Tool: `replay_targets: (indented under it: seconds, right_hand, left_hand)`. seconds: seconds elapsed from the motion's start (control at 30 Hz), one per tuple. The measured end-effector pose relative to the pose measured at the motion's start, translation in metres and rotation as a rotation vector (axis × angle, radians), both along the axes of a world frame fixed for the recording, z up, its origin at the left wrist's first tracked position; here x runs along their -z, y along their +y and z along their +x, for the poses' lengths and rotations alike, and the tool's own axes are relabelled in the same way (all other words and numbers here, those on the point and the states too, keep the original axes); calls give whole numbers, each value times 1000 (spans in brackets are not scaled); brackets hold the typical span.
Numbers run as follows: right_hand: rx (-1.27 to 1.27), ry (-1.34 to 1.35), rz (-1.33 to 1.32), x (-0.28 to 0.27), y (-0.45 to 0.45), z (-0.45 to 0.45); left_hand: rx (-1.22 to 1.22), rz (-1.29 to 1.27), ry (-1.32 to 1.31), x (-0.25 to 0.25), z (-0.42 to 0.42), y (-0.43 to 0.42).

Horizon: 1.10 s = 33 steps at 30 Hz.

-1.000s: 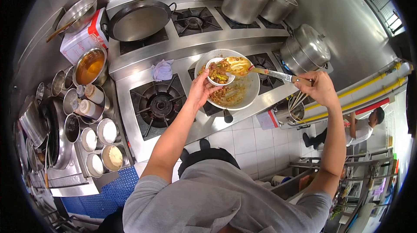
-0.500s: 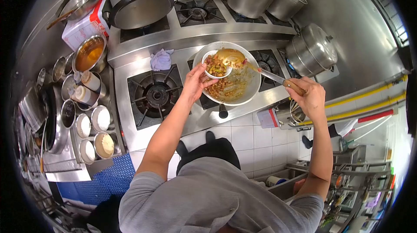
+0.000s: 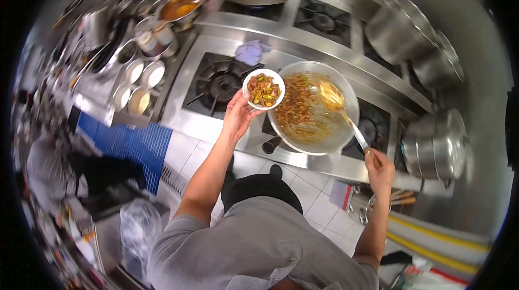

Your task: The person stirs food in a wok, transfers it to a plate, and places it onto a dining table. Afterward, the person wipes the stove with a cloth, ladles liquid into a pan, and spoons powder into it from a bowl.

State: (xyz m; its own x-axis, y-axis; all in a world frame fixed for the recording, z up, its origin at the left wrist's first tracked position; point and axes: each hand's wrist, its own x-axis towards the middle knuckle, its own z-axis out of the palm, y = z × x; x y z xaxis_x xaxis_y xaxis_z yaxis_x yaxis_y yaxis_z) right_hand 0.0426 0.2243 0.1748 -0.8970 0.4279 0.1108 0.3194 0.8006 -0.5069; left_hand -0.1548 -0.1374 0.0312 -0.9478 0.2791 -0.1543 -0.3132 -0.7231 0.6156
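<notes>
In the head view my left hand (image 3: 238,114) grips a small white bowl (image 3: 263,72) from below and the side. Chopped brownish food with yellow-green pieces (image 3: 263,91) fills the bowl, which sits just left of the pan's rim. My right hand (image 3: 380,170) is closed around the handle of a ladle (image 3: 355,132). The ladle's shiny, sauce-coated head rests inside a wide frying pan (image 3: 336,126). Loose chopped food (image 3: 297,103) and an oily film cover much of the pan's left and middle. The pan's dark handle (image 3: 271,145) points toward my body.
A gas burner (image 3: 224,83) and a crumpled purple cloth (image 3: 251,52) are left of the pan. Large pots (image 3: 400,33) and a lidded steamer (image 3: 435,146) stand at right. Containers (image 3: 153,74) line the left counter. A person (image 3: 54,171) is at far left.
My left hand has moved the bowl from above the pan to beside its left rim. The ladle has left the bowl's side and sits farther right in the pan. The view has turned.
</notes>
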Motion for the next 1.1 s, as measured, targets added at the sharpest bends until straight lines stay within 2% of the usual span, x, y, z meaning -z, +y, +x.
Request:
replay_targets:
  seconds: [0.03,0.13,0.17,0.23,0.33,0.4,0.47,0.53,0.63,0.7,0.73,0.8,0.83,0.9,0.97,1.03,1.07,1.1]
  right_hand:
    - [13,-61,-5,6,3,1]
    - [-138,-83,297,39,12,6]
    - [-207,-98,280,46,8,6]
    - [-149,-216,431,56,4,7]
    - [-285,-255,435,80,4,5]
    - [-380,-243,366,97,4,-1]
    - [-464,-243,-66,121,7,-7]
    - [-496,-288,-79,129,0,-8]
    - [-585,-405,136,140,-2,-9]
    - [-717,-342,347,131,-9,-4]
    - [-756,-349,371,125,-18,-2]
    - [-750,-174,679,105,-39,7]
    - [-773,-185,699,91,-54,16]
    - [-931,128,526,75,-84,33]
    - [-1088,209,339,61,-119,64]
    - [-1228,191,213,59,-149,100]
    - [-1259,50,116,63,-161,119]
    - [-1367,102,133,83,-159,126]
  left_hand:
    - [-77,-11,8,0,13,-8]
    - [-343,-61,-32,-3,64,-36]
    - [-413,-72,-59,-1,82,-47]
    - [-575,-61,-132,1,120,-60]
    - [-764,47,-226,27,180,-84]
    - [-839,47,-251,33,226,-93]
    - [-916,38,-235,32,272,-97]
    - [-1036,118,-223,34,313,-100]
    - [-1157,83,-215,44,379,-101]
    - [-1234,97,-225,49,426,-96]
    - [-1260,92,-215,54,447,-94]
    - [-1332,126,-233,66,490,-84]
    - [-1351,124,-255,67,511,-80]
    - [-1373,122,-306,83,545,-66]
    - [-1368,159,-321,101,580,-59]
    - [-1365,187,-344,118,602,-38]
    - [-1362,198,-369,126,613,-25]
    - [-1363,218,-405,139,623,-10]
